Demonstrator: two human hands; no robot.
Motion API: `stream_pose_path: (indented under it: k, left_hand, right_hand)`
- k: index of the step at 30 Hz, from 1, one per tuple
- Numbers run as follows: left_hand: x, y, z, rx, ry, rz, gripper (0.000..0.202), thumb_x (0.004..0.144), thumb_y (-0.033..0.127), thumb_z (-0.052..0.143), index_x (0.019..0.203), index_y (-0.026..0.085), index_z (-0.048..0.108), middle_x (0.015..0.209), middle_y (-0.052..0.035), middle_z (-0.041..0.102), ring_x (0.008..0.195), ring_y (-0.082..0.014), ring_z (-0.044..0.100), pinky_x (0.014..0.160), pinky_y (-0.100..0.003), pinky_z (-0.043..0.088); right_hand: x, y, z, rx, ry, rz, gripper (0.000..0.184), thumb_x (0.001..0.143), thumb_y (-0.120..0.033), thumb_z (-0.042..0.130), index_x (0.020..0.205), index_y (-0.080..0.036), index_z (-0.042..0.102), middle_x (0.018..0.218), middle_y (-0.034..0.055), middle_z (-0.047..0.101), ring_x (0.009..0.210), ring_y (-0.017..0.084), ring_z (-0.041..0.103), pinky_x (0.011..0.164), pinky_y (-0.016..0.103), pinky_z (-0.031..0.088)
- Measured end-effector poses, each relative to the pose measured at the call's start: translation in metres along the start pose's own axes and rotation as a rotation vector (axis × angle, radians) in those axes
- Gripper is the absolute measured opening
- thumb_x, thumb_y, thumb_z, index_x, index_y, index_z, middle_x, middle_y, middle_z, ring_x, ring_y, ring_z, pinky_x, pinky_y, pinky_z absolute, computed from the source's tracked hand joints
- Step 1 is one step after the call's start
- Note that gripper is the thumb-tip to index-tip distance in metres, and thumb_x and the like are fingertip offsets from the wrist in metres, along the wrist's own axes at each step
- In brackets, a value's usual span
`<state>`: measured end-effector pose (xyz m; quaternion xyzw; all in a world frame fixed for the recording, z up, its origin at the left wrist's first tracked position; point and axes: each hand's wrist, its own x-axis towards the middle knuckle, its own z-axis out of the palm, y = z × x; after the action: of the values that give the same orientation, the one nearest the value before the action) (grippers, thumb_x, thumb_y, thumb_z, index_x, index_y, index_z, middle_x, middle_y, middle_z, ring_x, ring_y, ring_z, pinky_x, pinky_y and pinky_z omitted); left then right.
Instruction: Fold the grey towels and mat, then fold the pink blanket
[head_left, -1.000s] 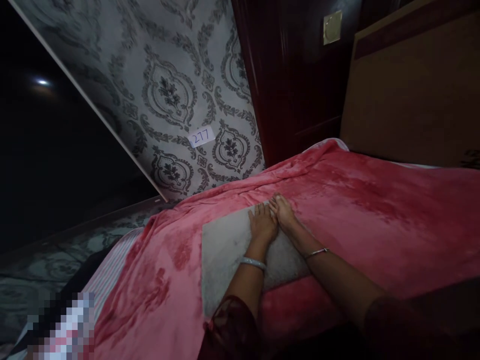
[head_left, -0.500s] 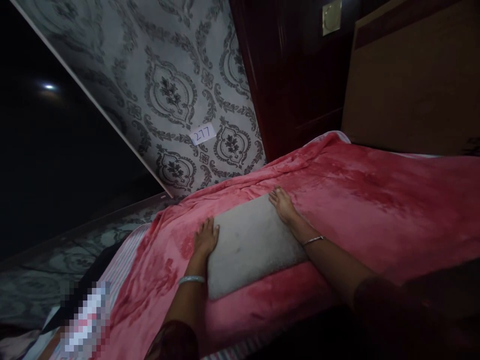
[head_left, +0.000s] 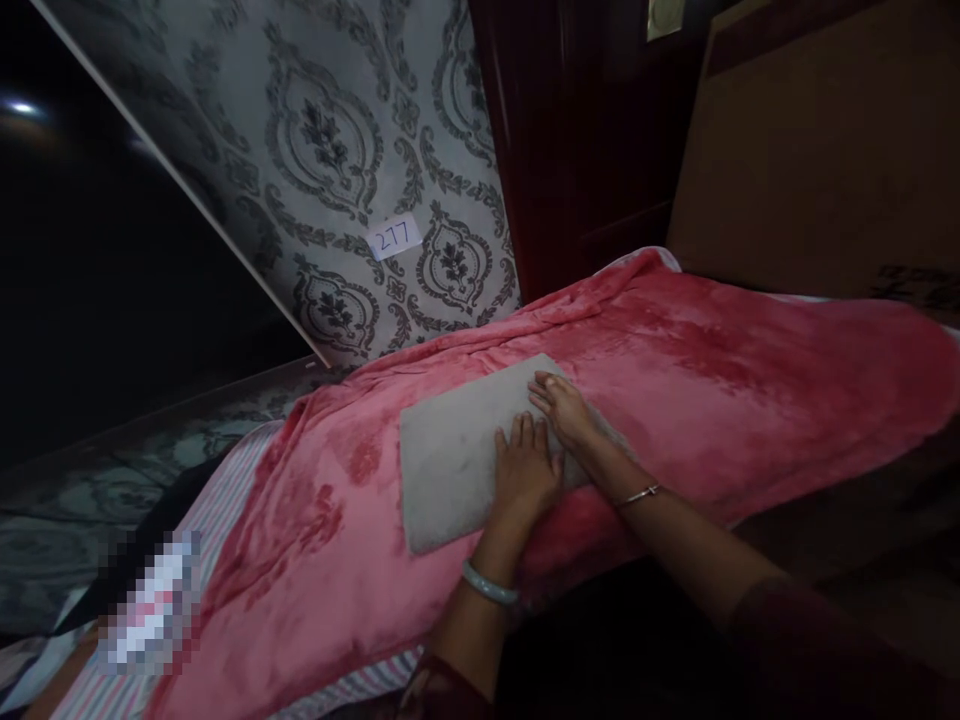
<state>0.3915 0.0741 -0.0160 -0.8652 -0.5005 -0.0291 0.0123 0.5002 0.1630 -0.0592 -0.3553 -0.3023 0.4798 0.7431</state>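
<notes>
A folded grey-white cloth [head_left: 450, 450] lies flat on the pink plush blanket [head_left: 712, 370] that covers the bed. My left hand [head_left: 525, 468] rests palm down on the right part of the cloth, fingers stretched out. Just beyond it, my right hand [head_left: 564, 408] lies flat at the cloth's right edge with its fingers spread, almost touching the left one. Each wrist wears a bangle. Neither hand holds anything.
Patterned grey wallpaper with a small label reading 277 [head_left: 395, 237] stands behind the bed. A dark wooden door [head_left: 585, 140] and a brown headboard [head_left: 817, 160] rise at the back right. A striped sheet [head_left: 225, 500] shows under the blanket at the left.
My left hand has slid from the cloth's left edge back across to its right part, beside my right hand. The right hand has stayed at the right edge.
</notes>
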Motion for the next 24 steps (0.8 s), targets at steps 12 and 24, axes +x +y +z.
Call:
stream_pose_path:
  k: [12,24]
  left_hand:
    - [-0.091,-0.111,-0.01,0.082,0.016,-0.39,0.064,0.101,0.046,0.03,0.155,0.013,0.031,0.163,-0.0157,0.023,0.151,-0.0278,0.02,0.12,-0.053,0.023]
    - [-0.082,-0.119,-0.04,0.071,0.038,-0.399,0.057,0.098,0.034,0.035,0.152,0.016,0.036,0.163,-0.0135,0.025,0.153,-0.0282,0.014,0.12,-0.055,0.019]
  right_hand:
    - [-0.004,-0.001,-0.002,0.077,0.018,0.023,0.024,0.079,-0.044,0.068,0.092,-0.024,0.064,0.117,0.0048,0.065,0.103,0.019,0.065,0.103,0.048,0.049]
    - [0.028,-0.011,-0.002,-0.185,0.033,-0.025,0.023,0.084,-0.043,0.05,0.087,-0.023,0.061,0.094,0.0089,0.069,0.09,0.024,0.07,0.092,0.053,0.054]
